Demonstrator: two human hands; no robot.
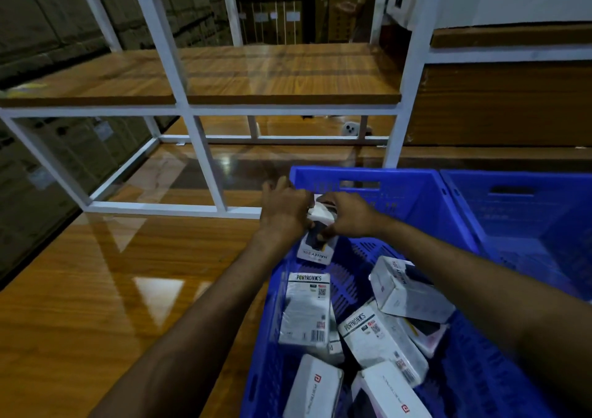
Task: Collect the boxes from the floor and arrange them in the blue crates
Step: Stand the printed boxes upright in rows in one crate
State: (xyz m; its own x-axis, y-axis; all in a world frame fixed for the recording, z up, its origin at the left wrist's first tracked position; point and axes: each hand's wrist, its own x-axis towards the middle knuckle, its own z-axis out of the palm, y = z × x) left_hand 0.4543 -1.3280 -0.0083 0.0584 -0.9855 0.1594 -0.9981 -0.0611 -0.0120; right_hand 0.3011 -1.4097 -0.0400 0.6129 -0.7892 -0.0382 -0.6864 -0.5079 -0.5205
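A blue crate (426, 199) stands on the wooden floor in front of me with several white product boxes (307, 312) lying loose inside. Both my hands reach into its far left corner. My left hand (283, 211) and my right hand (347, 214) grip small white boxes (320, 214) held upright against the crate's far wall. A box with dark print (315, 248) stands just below them. My left hand's fingertips stretch over the crate's rim.
A second blue crate (525, 212) stands to the right, touching the first. A white metal rack (198, 135) with a wooden shelf (224, 78) rises beyond the crates. Stacked cartons line the left side. A person stands far back at the top right.
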